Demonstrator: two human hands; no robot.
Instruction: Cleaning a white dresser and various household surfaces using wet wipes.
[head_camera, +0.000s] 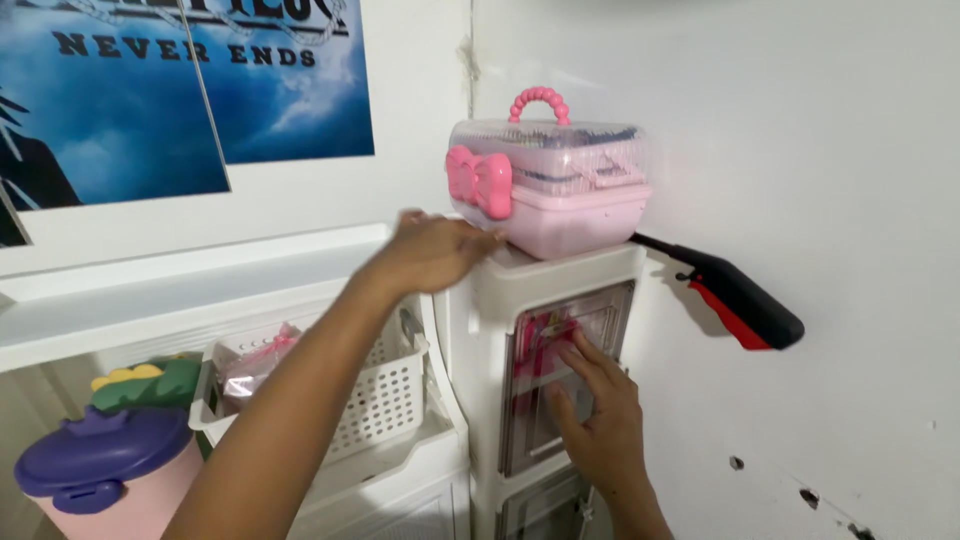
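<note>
**Hands on the drawer tower and the pink case**

The pink case (560, 195) sits on top of the white drawer tower (480, 320), pushed into the corner by the right-hand wall. It has a clear lid, a pink bow on its left end and a beaded pink handle on top. The left hand (435, 250) rests palm down on the tower's top edge, fingertips touching the case's lower left corner just under the bow; the grip is released, fingers stretched out and not wrapped around anything. The right hand (598, 415) lies flat against the tower's clear drawer front (565, 350), fingers spread and pointing up, its grip likewise released and grasping nothing. Pink and red things show dimly behind that drawer front.

Behind the case, a black and red tool (740, 298) sticks out along the right wall. To the left of the tower stands a white basket (385, 395) with a wrapped pink packet inside. Farther left is a pink bin with a purple lid (95, 460). A blue poster (180, 85) hangs on the wall above a white shelf (150, 290).
</note>
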